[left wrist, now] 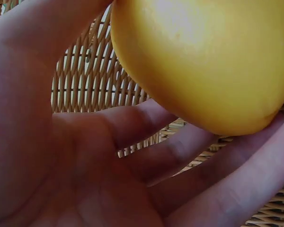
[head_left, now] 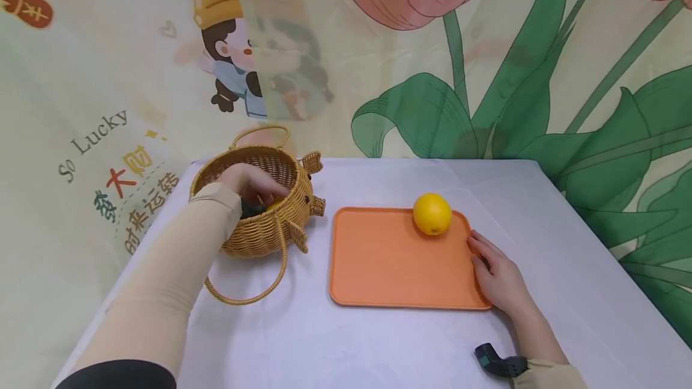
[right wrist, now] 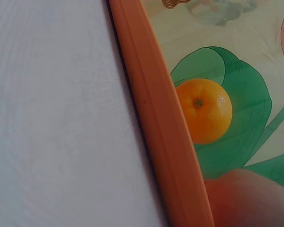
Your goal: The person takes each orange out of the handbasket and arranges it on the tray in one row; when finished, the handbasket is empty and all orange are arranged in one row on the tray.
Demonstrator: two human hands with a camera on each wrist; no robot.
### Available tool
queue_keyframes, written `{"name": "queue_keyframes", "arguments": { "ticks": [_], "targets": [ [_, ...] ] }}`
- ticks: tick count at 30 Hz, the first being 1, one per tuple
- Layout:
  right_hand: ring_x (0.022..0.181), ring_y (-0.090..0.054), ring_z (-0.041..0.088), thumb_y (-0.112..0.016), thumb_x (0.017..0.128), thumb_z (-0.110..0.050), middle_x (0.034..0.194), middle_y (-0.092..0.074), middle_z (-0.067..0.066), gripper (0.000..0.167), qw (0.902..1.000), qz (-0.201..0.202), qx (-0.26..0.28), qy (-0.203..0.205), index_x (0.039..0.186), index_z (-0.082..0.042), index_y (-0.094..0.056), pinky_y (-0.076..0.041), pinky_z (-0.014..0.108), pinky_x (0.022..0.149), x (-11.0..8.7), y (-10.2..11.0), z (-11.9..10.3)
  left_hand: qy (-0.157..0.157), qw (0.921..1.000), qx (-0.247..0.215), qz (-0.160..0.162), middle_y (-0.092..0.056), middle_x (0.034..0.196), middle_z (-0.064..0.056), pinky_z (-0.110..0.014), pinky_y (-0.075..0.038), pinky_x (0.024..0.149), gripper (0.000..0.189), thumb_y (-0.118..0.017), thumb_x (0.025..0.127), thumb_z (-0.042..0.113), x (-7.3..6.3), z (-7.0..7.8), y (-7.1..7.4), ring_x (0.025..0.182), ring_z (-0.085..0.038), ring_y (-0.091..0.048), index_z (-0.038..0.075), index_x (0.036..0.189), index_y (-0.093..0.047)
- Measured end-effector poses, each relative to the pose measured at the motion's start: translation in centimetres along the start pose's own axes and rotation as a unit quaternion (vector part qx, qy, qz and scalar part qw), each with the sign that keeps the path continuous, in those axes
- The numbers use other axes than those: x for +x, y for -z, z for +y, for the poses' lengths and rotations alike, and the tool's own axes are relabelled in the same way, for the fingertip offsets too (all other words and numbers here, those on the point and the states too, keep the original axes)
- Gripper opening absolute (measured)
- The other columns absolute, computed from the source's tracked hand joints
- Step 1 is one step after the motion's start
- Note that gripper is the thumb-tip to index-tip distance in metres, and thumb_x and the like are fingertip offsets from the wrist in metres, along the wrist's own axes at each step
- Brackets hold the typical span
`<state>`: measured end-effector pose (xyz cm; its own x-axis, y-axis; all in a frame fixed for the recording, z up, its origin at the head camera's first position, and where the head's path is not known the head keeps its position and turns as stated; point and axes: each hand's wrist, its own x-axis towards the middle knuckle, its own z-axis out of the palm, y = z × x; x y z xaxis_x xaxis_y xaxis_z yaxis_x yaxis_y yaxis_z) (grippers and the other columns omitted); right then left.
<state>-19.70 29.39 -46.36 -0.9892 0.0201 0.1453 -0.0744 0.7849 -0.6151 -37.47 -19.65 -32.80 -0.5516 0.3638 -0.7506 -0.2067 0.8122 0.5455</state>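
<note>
My left hand (head_left: 251,182) reaches down into the wicker pig basket (head_left: 265,236), its fingertips hidden by the rim in the head view. In the left wrist view a smooth yellow fruit (left wrist: 203,61) fills the upper right, with the thumb at its upper left side and curled fingers (left wrist: 165,151) along its underside. On the table lies an orange tray (head_left: 400,263), with an orange (head_left: 432,214) in its far right corner. At the tray's right edge, my right hand (head_left: 500,278) grips the rim, thumb on the inner side.
One looped basket handle (head_left: 243,302) hangs down onto the white tablecloth (head_left: 303,341); the other handle (head_left: 262,129) stands up behind. A printed cloth (head_left: 335,47) with tulips and a cartoon figure hangs behind the table. A black wrist strap (head_left: 500,365) is on the right wrist.
</note>
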Motion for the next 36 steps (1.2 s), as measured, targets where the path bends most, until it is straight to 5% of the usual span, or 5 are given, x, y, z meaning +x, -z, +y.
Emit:
{"name": "queue_keyframes", "arguments": {
  "ticks": [10, 17, 26, 31, 36],
  "targets": [
    [0.145, -0.033, 0.046, -0.048, 0.108, -0.01, 0.16, -0.038, 0.018, 0.045, 0.9999, -0.003, 0.0, 0.012, 0.151, 0.003, -0.045, -0.034, 0.066, 0.109, -0.3, 0.2, 0.5, -0.021, 0.9997, -0.003, -0.008, -0.048, 0.095, -0.002, -0.025, -0.045, 0.081, 0.028, -0.05, 0.103, 0.034, 0.5, 0.3, -0.6, 0.087, -0.015, -0.048, 0.008, 0.106, -0.057],
    [0.144, -0.034, 0.046, -0.048, 0.108, -0.011, 0.159, -0.038, 0.019, 0.045, 0.9999, -0.003, -0.003, 0.009, 0.151, 0.003, -0.045, -0.034, 0.066, 0.109, -0.6, 0.2, 0.5, 0.002, 0.9966, -0.041, 0.072, -0.049, 0.128, -0.023, -0.039, -0.048, 0.102, 0.066, -0.053, 0.1, 0.044, 0.4, -0.1, -0.4, 0.117, -0.033, -0.053, -0.008, 0.138, -0.04],
    [0.144, -0.034, 0.047, -0.049, 0.108, -0.01, 0.159, -0.039, 0.02, 0.045, 0.9999, -0.003, 0.0, 0.015, 0.15, 0.004, -0.046, -0.033, 0.067, 0.109, -0.6, 0.0, 0.2, 0.005, 0.9708, -0.158, 0.18, -0.045, 0.126, -0.023, -0.036, -0.06, 0.076, 0.068, -0.053, 0.102, 0.044, -0.3, -0.4, -0.6, 0.099, -0.033, -0.059, -0.006, 0.144, -0.034],
    [0.143, -0.036, 0.048, -0.048, 0.107, -0.01, 0.158, -0.04, 0.021, 0.044, 0.9998, 0.005, -0.002, 0.02, 0.149, 0.005, -0.047, -0.034, 0.067, 0.108, -0.4, -0.1, 0.1, -0.003, 0.9495, -0.239, 0.203, -0.043, 0.126, -0.023, -0.038, -0.062, 0.072, 0.06, -0.05, 0.106, 0.037, -0.8, -0.4, -0.7, 0.098, -0.036, -0.061, -0.005, 0.145, -0.033],
    [0.143, -0.035, 0.047, -0.049, 0.108, -0.01, 0.158, -0.04, 0.02, 0.044, 0.9997, 0.006, -0.001, 0.024, 0.149, 0.004, -0.047, -0.034, 0.067, 0.108, -0.3, -0.1, -0.1, 0.007, 0.9436, -0.264, 0.2, -0.042, 0.127, -0.021, -0.038, -0.061, 0.077, 0.062, -0.062, 0.102, 0.031, -0.8, -0.6, -0.4, 0.102, -0.034, -0.059, -0.004, 0.144, -0.033]
  ]
}}
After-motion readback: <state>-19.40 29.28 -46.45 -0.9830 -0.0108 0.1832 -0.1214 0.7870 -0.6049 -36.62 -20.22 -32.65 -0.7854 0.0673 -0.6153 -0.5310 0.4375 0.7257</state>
